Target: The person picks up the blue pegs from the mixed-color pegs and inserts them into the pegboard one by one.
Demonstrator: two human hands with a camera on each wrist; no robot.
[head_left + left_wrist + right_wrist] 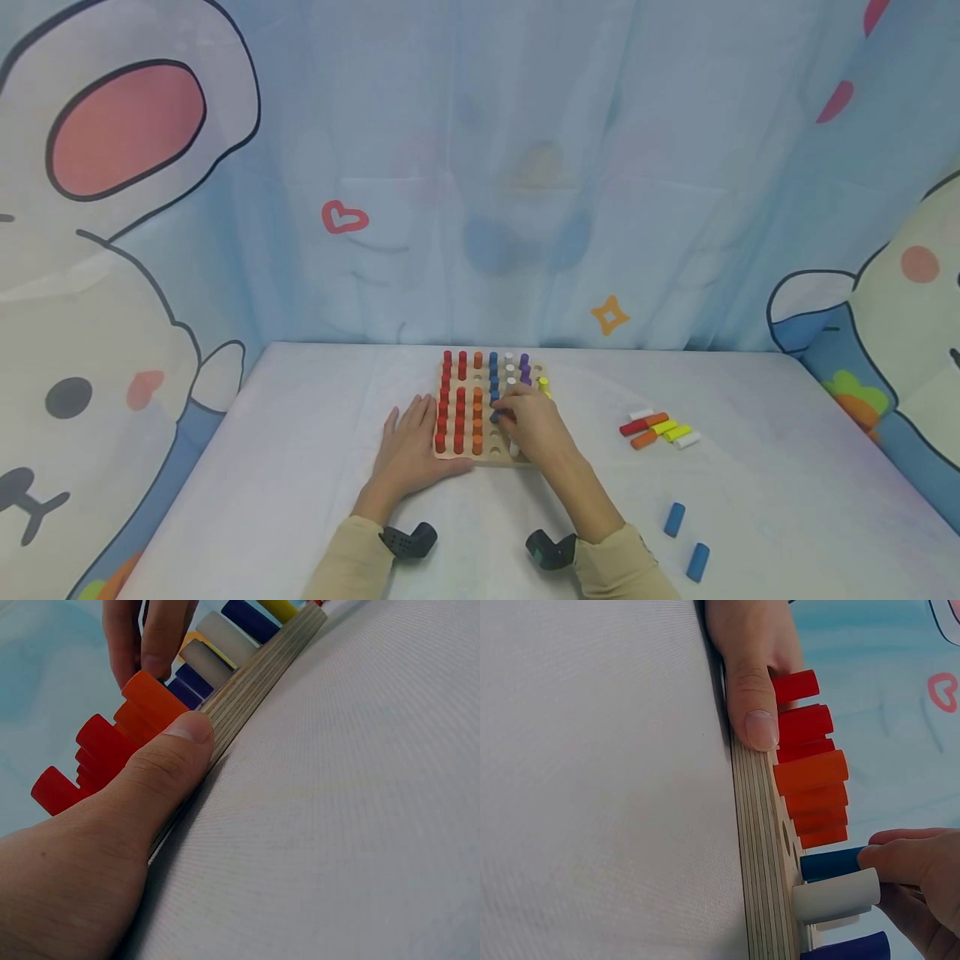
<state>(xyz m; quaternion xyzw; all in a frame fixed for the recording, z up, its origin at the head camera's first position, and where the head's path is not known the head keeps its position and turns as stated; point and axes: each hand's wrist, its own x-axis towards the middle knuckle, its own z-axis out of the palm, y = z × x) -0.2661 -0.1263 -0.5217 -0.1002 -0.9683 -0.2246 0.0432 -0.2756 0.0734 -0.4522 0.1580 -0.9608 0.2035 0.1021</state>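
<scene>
1. My left hand [408,446] lies with fingers outstretched at the pegboard's [761,847] left edge, thumb touching the near edge.
2. My right hand [536,425], over the pegboard's right half, pinches a blue peg [831,864].
3. That peg is in the pegboard's blue column; I cannot tell how deep it sits.
4. Red pegs [459,423] and orange pegs [477,427] stand on the pegboard's left side.
5. Mixed loose pegs [643,439] lie right of the pegboard; two loose blue pegs [674,519] lie right and nearer me.
</scene>
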